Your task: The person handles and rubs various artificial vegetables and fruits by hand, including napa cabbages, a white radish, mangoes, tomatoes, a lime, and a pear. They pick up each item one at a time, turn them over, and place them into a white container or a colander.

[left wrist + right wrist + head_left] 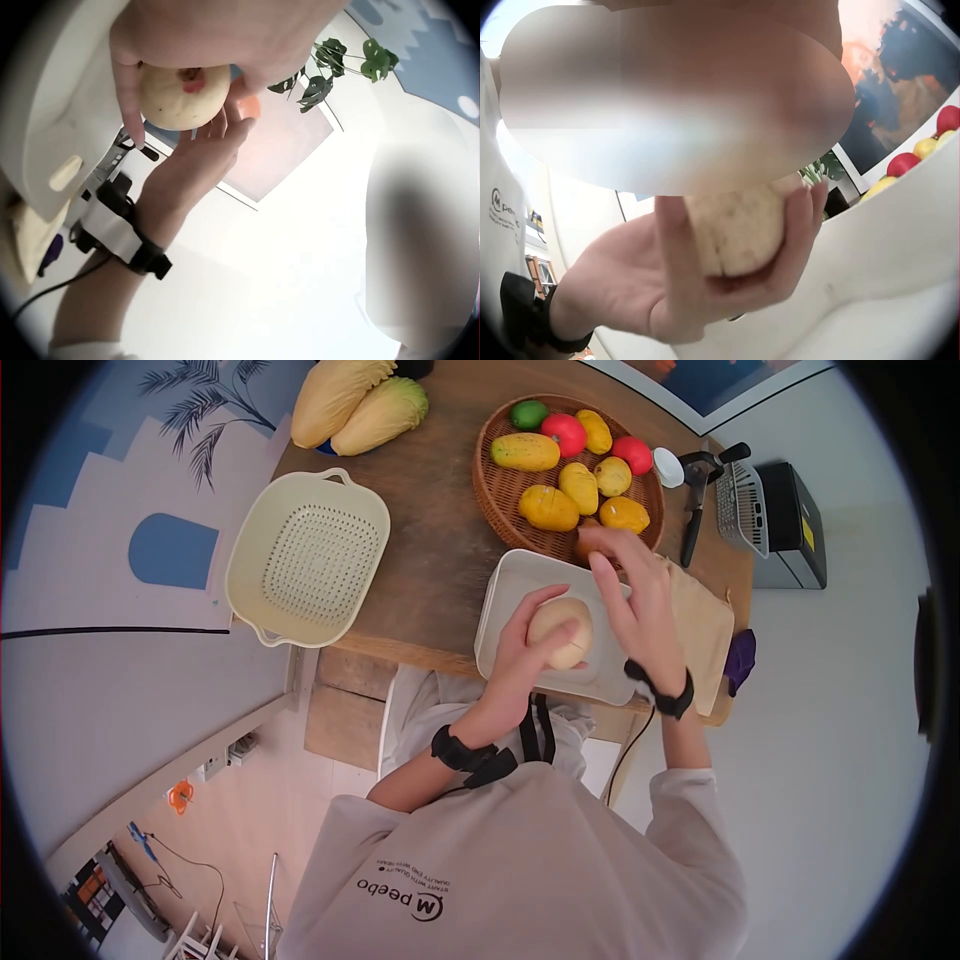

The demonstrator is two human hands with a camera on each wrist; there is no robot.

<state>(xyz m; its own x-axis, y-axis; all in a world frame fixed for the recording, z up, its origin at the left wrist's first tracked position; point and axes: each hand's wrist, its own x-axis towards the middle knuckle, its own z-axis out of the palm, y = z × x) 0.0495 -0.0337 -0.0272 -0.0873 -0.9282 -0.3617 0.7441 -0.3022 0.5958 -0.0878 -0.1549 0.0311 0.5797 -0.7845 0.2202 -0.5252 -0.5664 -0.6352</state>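
My left hand (525, 650) grips a round, cream-coloured fruit or vegetable (560, 633), thumb laid across its front. A small pinkish-red mark shows round the dark spot on this round thing (184, 97) in the left wrist view. Beneath it lies a pale rectangular tub (490, 625). My right hand (640, 595) is raised over the tub's right side, its fingers loosely bent and apart from the round thing. Its fingertips overlap the near rim of the wicker basket (490, 500) in the head view. Whether the brownish patch there is a held thing, I cannot tell.
Mangoes (548, 508), red fruits (565, 435) and a green fruit (529, 414) fill the basket. A cream colander (375, 530) stands on the left, napa cabbages (380, 417) behind it. On the right are knives (692, 520), a grey holder (742, 510) and a beige cloth (705, 630).
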